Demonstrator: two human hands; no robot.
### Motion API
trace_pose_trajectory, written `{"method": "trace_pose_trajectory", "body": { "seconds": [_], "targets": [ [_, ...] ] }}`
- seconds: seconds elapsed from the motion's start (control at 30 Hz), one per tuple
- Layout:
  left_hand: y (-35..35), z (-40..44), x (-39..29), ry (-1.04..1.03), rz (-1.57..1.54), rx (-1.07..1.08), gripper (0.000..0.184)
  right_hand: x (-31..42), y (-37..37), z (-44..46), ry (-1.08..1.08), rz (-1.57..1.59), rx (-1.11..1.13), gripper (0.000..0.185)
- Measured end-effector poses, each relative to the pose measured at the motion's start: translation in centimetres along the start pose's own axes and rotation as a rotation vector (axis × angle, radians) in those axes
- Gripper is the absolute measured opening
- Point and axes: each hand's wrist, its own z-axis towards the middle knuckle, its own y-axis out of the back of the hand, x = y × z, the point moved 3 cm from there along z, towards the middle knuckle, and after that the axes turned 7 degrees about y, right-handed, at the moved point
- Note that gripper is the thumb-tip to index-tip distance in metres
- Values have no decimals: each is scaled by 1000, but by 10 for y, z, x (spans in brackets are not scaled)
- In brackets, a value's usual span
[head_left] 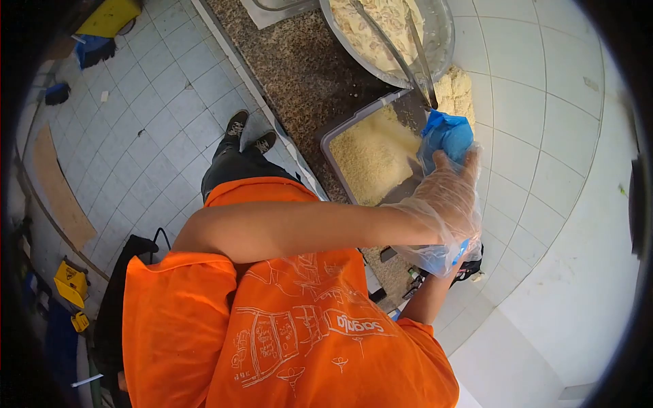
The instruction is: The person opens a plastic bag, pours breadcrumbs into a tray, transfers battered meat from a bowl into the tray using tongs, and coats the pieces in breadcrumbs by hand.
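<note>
Now my L hand (449,197), two fingers apart on blue plastic (449,136), nr tray (366,113), R hand (468,246) mostly hidden, can't tell either's grip.

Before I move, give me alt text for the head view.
A gloved left hand grips a blue bag over a tray of pale crumbs; the right hand is mostly hidden. Beside the tray, tongs rest in a bowl of food.

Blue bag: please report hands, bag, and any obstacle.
Hands overlapping, gloved fingers on blue bag. Pale crumbs heaped in grey tray. Possible obstacle: metal tongs, close beside bag.
</note>
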Motion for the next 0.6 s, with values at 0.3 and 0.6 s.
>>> {"method": "trace_pose_trajectory", "body": {
  "seconds": [0.3, 0.6],
  "targets": [
    [3, -20, 5, 9, -39, 11, 90, 2, -13, -11, -74, 33, -7, 51],
    [-22, -32, 5, -49, -49, 51, 87, 13, -17, -45, 32, -5, 53, 55]
  ]
}}
